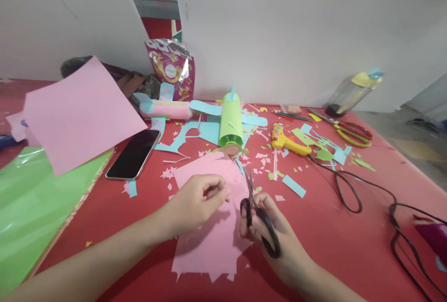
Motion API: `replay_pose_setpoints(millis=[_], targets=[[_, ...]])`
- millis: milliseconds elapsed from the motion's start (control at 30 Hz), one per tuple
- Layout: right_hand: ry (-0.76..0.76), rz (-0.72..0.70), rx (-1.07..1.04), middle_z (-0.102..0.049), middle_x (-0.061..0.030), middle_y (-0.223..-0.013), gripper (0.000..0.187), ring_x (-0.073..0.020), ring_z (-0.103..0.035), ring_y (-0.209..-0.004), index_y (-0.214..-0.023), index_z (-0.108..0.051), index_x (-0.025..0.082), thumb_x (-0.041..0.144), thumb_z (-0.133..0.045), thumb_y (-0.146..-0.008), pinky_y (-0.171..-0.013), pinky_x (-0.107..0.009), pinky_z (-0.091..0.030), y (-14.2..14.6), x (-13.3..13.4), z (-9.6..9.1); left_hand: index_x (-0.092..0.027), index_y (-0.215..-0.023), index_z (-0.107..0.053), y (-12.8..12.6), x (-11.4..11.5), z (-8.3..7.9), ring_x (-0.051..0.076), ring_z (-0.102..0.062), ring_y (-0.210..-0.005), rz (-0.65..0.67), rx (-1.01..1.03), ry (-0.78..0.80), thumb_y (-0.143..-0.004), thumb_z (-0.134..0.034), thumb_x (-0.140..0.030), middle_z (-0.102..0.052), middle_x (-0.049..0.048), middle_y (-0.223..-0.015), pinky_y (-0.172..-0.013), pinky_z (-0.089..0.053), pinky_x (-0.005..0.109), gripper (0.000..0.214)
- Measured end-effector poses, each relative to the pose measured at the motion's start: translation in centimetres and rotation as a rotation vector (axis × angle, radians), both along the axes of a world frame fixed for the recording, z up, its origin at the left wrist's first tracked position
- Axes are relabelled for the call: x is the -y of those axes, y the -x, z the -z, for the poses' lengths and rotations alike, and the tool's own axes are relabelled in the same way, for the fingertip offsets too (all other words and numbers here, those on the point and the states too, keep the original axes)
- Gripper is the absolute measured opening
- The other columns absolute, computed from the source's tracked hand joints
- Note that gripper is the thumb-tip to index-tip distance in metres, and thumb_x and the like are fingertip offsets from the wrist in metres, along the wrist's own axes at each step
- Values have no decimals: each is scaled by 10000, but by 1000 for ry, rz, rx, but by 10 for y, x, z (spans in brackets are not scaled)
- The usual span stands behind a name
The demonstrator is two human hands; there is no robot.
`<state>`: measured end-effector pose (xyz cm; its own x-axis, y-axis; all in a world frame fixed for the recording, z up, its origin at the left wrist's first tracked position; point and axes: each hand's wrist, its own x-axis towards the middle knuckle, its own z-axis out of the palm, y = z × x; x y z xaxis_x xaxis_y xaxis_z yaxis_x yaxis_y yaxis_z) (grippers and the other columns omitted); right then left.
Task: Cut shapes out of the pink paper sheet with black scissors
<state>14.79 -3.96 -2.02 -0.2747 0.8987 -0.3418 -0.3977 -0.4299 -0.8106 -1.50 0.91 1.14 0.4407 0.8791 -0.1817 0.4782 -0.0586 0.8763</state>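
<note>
Scissors (260, 218) with black handles are in my right hand (282, 246), blades pointing away and slightly apart. My left hand (199, 199) is closed in a pinch above a pink sheet of paper (206, 250); whatever lies between its fingertips is too small to make out. The pink sheet lies on the red table under both hands, its lower edge jagged from cuts. Just beyond it stands a green paper-covered tube (231, 120) with light-blue wings at its sides. A second, pink tube (171, 109) with light-blue fins lies to its left.
A phone (134, 155) and a large pink sheet (84, 115) on a green packet (31, 209) are at left. A yellow glue gun (288, 142), its black cord (370, 181), larger scissors (349, 132) and a clear bottle (351, 94) are at right. A snack bag (172, 69) stands behind.
</note>
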Motion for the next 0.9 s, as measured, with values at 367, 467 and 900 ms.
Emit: replay_pose_setpoints(millis=[367, 467, 900], targets=[[-49, -310, -136, -458, 22, -725, 386, -100, -458, -637, -786, -404, 221, 455, -657, -612, -604, -233, -343, -4, 3, -1, -166, -558, -335, 5, 0, -11, 75, -300, -510, -164, 34, -96, -790, -344, -249, -294, -51, -536, -488, -280, 202, 246], [-67, -319, -115, -450, 22, -723, 380, -95, -440, -636, -798, -416, 219, 472, -639, -623, -601, -225, -327, -5, 2, -3, -175, -538, -243, 5, 0, -11, 73, -257, -500, -147, 35, -117, -791, -345, -231, -229, -57, -533, -475, -257, 198, 278], [-133, -252, -65, -420, 17, -662, 365, -127, -411, -614, -713, -422, 208, 484, -637, -609, -596, -260, -327, 7, -13, -27, -173, -531, -252, 5, -11, -32, 79, -263, -495, -55, -101, -274, -770, -354, -200, -256, -55, -509, -481, -238, 211, 262]])
